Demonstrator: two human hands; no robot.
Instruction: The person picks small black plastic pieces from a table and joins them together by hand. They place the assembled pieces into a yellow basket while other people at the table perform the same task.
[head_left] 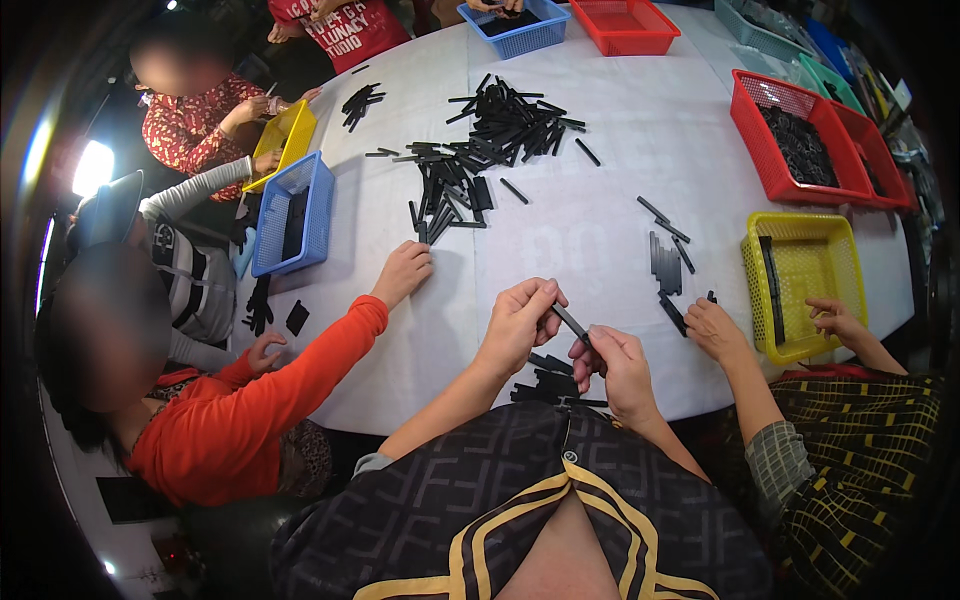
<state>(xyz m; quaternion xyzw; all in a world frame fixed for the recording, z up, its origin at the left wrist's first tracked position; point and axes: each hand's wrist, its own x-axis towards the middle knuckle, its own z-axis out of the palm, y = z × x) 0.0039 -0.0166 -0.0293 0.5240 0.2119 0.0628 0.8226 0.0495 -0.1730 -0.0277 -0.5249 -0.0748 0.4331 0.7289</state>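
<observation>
In front of my chest, a slim black strip [571,324] is held between both hands. My left hand [517,325] pinches its upper end, and my right hand [618,372] grips its lower end between thumb and fingers. Below my hands, partly hidden by the right one, a small heap of similar black strips [545,386] lies near the table's front edge. A large loose pile of black strips [510,120] spreads over the middle of the white table [610,190]. What the strips are for cannot be made out.
At my left a co-worker's orange sleeve [270,390] reaches to the pile; at my right another co-worker's hand [712,328] touches strips. A yellow basket [850,228], a red basket [745,110] and a blue basket [265,240] stand around. More people sit at the far left.
</observation>
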